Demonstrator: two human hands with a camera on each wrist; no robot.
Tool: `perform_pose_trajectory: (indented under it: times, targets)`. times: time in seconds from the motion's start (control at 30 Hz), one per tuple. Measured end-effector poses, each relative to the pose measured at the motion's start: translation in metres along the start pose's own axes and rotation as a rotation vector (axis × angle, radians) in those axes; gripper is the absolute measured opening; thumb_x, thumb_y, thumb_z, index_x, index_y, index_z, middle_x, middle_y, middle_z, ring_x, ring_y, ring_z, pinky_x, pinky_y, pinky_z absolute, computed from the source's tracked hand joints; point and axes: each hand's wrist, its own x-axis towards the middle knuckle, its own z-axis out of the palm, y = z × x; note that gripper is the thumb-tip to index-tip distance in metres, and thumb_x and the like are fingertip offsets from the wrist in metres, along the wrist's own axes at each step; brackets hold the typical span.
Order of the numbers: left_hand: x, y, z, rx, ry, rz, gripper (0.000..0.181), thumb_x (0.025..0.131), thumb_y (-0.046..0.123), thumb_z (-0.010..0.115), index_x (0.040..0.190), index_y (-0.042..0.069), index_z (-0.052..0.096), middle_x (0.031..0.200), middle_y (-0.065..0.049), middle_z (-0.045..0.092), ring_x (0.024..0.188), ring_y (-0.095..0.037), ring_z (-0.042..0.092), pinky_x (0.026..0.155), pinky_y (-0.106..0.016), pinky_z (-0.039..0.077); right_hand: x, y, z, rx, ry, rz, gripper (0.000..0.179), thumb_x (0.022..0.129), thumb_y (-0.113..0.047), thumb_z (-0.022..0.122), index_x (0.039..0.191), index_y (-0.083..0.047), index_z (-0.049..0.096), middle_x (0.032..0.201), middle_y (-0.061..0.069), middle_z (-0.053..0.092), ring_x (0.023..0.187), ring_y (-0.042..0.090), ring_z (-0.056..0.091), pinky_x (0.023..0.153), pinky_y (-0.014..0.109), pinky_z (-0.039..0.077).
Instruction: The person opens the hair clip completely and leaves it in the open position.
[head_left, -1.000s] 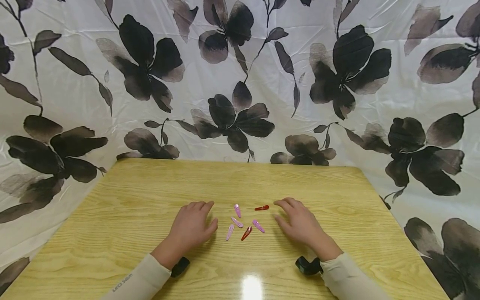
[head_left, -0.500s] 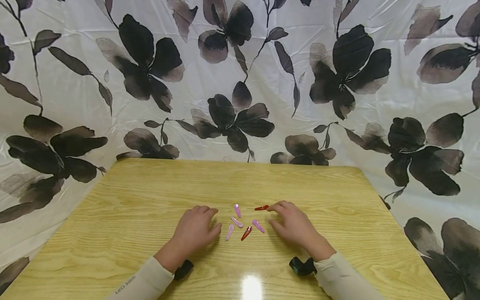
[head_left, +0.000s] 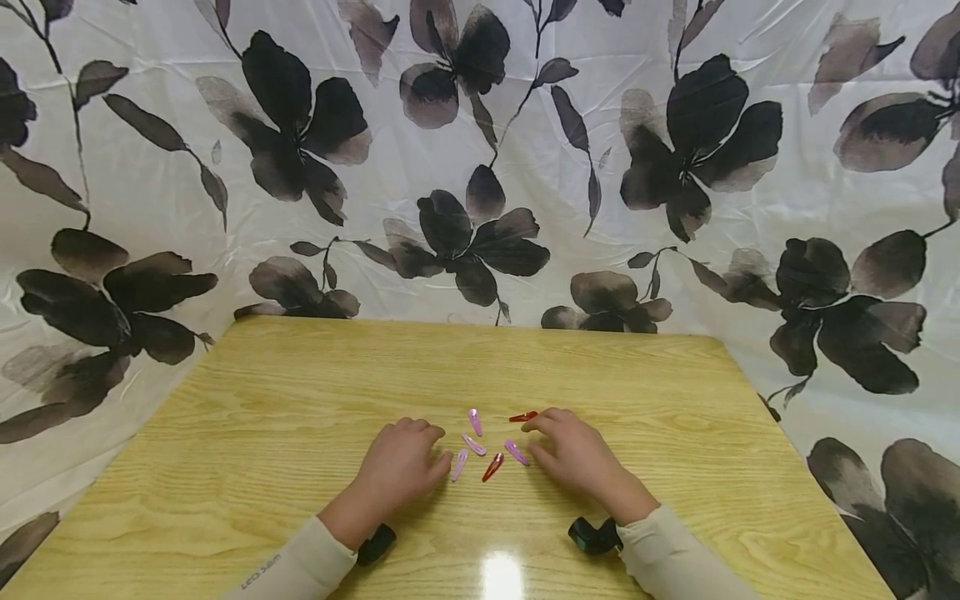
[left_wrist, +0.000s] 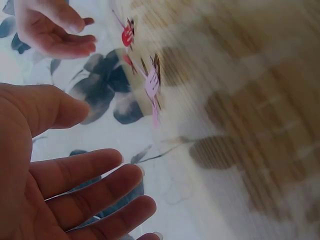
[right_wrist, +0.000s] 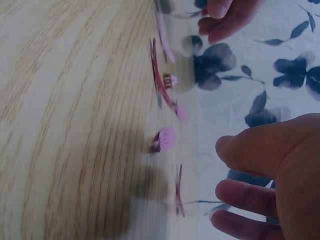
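Note:
Several snap hair clips lie loose on the wooden table between the two hands. A pale pink hair clip (head_left: 460, 464) is right by the thumb of the left hand (head_left: 401, 458), whose fingers are relaxed and hold nothing. Behind it are two more pink clips, one farther back (head_left: 475, 421). The right hand (head_left: 573, 454) hovers with loose fingers beside a red hair clip (head_left: 522, 416) and a brighter pink clip (head_left: 517, 452). A second red clip (head_left: 492, 467) lies nearest the front. In the right wrist view, thumb and fingers (right_wrist: 245, 197) are apart, with nothing between them.
The wooden table (head_left: 337, 358) reaches back to a white cloth (head_left: 570, 192) printed with dark flowers. Black wrist cameras, the left one (head_left: 377, 544) and the right one (head_left: 594, 536), hang under the wrists. Light glares off the table's front.
Both hands have moved inward toward the hair clips, the left one rightward and the right one leftward. The clips lie where they were.

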Motion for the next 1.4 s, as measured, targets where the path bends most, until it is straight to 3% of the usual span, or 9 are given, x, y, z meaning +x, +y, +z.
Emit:
perform_pose_trajectory:
  times: [0.13,0.4,0.77,1.03,1.4]
  targets:
    - [0.0,0.002,0.002,0.008,0.005,0.018,0.029,0.084,0.031,0.07,0.099,0.006,0.073,0.095,-0.008,0.072,0.088,-0.027,0.065,0.077,-0.043,0.052,0.001,-0.004,0.001,-0.009,-0.029,0.001,0.022,0.089,-0.023,0.069,0.11,-0.016,0.07,0.106,0.002,0.066,0.101,0.023,0.062,0.086,0.043,0.052]
    - [0.001,0.008,0.004,-0.001,-0.047,0.027,0.028,0.086,0.031,0.07,0.099,0.006,0.073,0.094,-0.008,0.072,0.087,-0.027,0.065,0.078,-0.043,0.051,0.004,-0.007,0.003,0.007,-0.044,-0.025,0.022,0.09,-0.025,0.068,0.109,-0.015,0.07,0.112,0.003,0.067,0.108,0.025,0.062,0.091,0.043,0.051]
    - [0.003,0.018,0.009,0.004,-0.07,0.052,0.021,0.086,0.027,0.068,0.095,0.009,0.074,0.086,-0.003,0.07,0.078,-0.021,0.061,0.069,-0.038,0.05,0.008,-0.012,0.008,0.003,-0.065,-0.059,0.019,0.092,-0.027,0.066,0.105,-0.014,0.072,0.105,0.0,0.069,0.102,0.02,0.064,0.088,0.04,0.052]
    - [0.006,0.022,0.015,0.012,-0.068,0.079,0.014,0.086,0.022,0.066,0.076,0.013,0.069,0.07,0.002,0.061,0.067,-0.018,0.053,0.061,-0.035,0.044,0.011,-0.014,0.01,-0.011,-0.093,-0.083,0.017,0.09,-0.025,0.068,0.103,-0.015,0.072,0.105,0.0,0.069,0.1,0.018,0.065,0.086,0.038,0.052]
    - [0.008,0.03,0.016,0.031,-0.094,0.1,0.012,0.082,0.019,0.066,0.073,0.013,0.068,0.07,0.001,0.06,0.066,-0.018,0.051,0.059,-0.035,0.043,0.015,-0.018,0.015,-0.04,-0.116,-0.112,0.016,0.089,-0.023,0.069,0.102,-0.014,0.073,0.097,-0.002,0.07,0.088,0.012,0.063,0.079,0.033,0.052]
